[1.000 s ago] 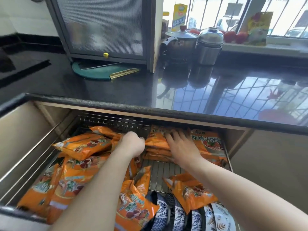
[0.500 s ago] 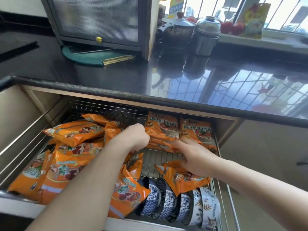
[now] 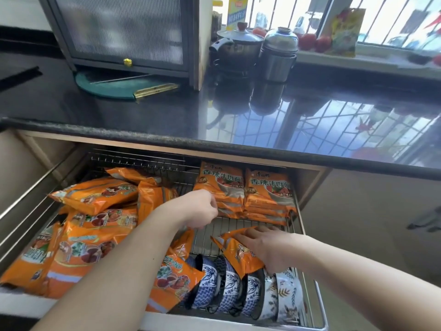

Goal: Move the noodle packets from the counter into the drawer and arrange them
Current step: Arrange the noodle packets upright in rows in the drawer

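Orange plastic noodle packets already fill the pulled-out wire-rack drawer [image 3: 299,211], and the glossy black stone counter [image 3: 167,111] shows none left on it, so the moving appears done and the arranging is the step in hand. Two neat stacks of packets [image 3: 243,194] lie flat side by side at the back right of the rack; a loose, jumbled heap of packets [image 3: 90,225] covers the left half. The right hand [image 3: 267,247] reaches in from the lower right with fingers spread and laid over a single loose orange packet [image 3: 238,255], which lies tilted on the row of blue-and-white patterned ceramic bowls [image 3: 229,283] at the front; whether the thumb has closed under it cannot be told, so this reads as a touch rather than a sure grasp. The left hand [image 3: 198,209] is extended over the middle of the rack, fingers curled at the near edge of the left stack; whether it pinches a packet there is not clear. Judging from this, the next move calls for closing on the loose packet, lifting it off the bowls and laying it flat on or beside the stacks, edges aligned.
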Demonstrator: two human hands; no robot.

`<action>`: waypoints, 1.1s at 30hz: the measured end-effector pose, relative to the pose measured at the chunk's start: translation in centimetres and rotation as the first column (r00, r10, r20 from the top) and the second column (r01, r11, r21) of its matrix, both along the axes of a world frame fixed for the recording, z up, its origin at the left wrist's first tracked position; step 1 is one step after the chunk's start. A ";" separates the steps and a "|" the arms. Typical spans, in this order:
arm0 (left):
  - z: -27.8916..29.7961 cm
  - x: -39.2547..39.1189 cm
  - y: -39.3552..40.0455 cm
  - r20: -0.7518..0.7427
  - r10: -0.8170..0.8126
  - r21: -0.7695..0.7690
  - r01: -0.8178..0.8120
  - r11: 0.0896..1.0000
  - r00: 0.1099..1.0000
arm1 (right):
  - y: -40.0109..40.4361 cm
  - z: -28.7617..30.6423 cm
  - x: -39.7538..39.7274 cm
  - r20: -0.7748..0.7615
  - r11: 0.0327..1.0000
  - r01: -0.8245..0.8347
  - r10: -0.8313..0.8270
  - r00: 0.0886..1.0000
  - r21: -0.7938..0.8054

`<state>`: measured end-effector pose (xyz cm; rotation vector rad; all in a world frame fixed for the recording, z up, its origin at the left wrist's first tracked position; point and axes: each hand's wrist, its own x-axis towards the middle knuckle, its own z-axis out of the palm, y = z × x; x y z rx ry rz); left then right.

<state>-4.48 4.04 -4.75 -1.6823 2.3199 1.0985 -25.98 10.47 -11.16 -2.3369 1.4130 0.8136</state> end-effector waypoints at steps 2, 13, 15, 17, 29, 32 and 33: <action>0.1 0.0 0.2 -0.003 -0.008 0.019 0.008 1.000 1.000 | -0.6 0.3 0.0 0.030 1.000 -0.007 0.007 1.000 -0.004; 0.6 -0.3 -0.4 -0.221 0.167 -0.123 -0.197 0.973 0.961 | -2.1 3.8 -1.9 0.466 0.906 0.332 -0.183 0.866 -0.261; 1.2 -0.4 -0.3 -0.378 0.241 0.018 -0.253 0.967 0.894 | -2.5 6.0 -2.3 0.634 0.875 0.472 -0.303 0.711 -0.110; 2.2 -0.7 0.0 -0.549 0.381 0.314 -0.239 0.919 0.744 | -2.8 8.2 -2.7 0.761 0.827 0.555 -0.415 0.499 0.088; 2.1 -0.8 0.4 -0.464 0.521 0.619 -0.158 0.769 0.716 | -1.7 8.7 -3.0 0.738 0.673 0.735 -0.453 0.500 -0.085; 1.2 -0.9 0.2 -0.408 0.537 0.586 -0.240 0.774 0.738 | 0.5 8.3 -1.5 0.472 0.923 0.346 -0.232 0.850 -0.170; 1.0 -1.1 0.2 -0.403 0.544 0.584 -0.251 0.772 0.736 | 1.1 7.8 -0.8 0.395 0.948 0.268 -0.183 0.900 -0.172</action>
